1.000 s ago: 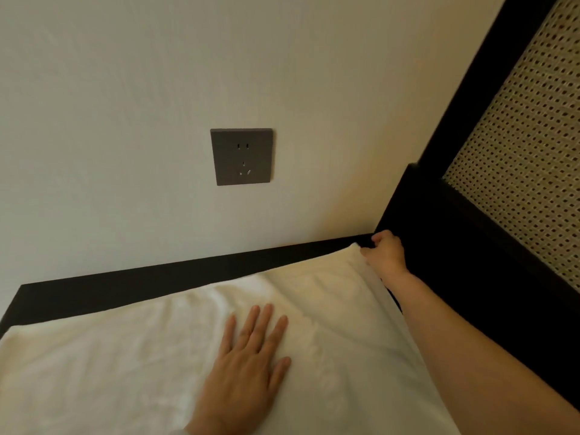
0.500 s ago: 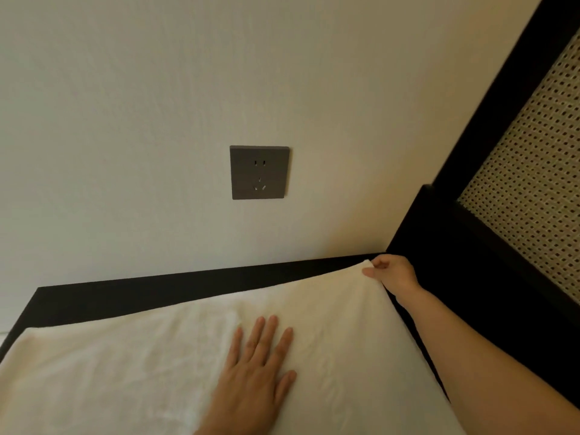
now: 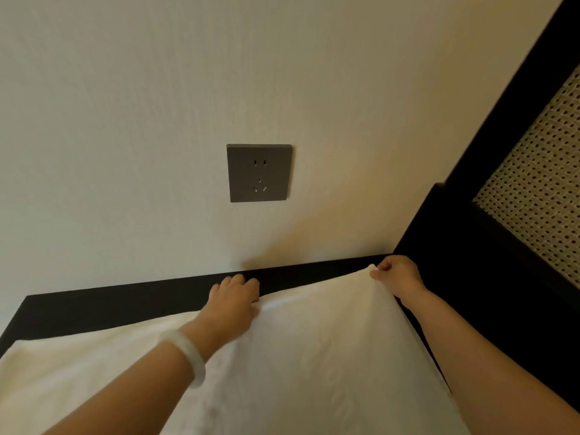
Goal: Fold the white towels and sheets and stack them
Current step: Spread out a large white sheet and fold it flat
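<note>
The left hand point(image 3: 233, 301), flat on the white towel point(image 3: 314, 356) a moment ago, is now gripping its far edge, while the right hand point(image 3: 397, 274) is still pinching the corner.

The one head-worn camera looks forward and down from close above the white towel point(image 3: 314, 356), squarely facing the wall point(image 3: 125, 120) and its socket point(image 3: 259, 173).

place: bedroom, home or hotel | cues: dark headboard point(image 3: 489, 277) with woven cane panel point(image 3: 539, 196); grey wall socket point(image 3: 259, 173) on plain cream wall point(image 3: 125, 120); dark bedside surface point(image 3: 125, 304)
</note>
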### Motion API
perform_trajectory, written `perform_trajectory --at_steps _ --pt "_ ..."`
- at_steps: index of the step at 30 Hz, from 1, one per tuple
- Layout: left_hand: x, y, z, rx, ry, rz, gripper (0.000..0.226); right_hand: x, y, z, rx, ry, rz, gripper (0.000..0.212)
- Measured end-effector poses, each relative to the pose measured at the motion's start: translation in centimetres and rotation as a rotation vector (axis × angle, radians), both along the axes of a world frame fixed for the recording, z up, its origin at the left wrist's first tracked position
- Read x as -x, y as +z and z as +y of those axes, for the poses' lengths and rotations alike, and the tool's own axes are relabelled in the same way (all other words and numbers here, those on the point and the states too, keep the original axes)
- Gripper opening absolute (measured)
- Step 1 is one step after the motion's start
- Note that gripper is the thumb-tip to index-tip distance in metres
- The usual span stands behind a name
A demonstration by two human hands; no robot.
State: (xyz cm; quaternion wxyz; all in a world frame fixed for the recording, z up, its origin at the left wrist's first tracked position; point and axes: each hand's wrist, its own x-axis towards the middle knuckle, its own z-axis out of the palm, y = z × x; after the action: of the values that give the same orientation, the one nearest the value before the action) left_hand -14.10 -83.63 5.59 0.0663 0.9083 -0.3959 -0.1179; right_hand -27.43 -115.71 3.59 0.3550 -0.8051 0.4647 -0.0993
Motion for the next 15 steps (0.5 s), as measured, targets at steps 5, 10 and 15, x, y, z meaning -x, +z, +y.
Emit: perform_trajectory --at_steps 5,10,15 --pt "-1.2 0.3 -0.6 -0.089 0.007 0.008 0.024 0.5 -0.8 0.6 0.119 -0.047 -0.097 0.018" --pt "1.7 1.2 2.1 -0.022 0.084 -0.182 0.051 1.9 0.4 2.1 0.185 -0.003 -0.007 0.026" --pt "7.6 1.5 11.1 0.070 0.238 -0.117 0.052 9.9 1.8 5.2 0.157 -0.020 0.009 0.015"
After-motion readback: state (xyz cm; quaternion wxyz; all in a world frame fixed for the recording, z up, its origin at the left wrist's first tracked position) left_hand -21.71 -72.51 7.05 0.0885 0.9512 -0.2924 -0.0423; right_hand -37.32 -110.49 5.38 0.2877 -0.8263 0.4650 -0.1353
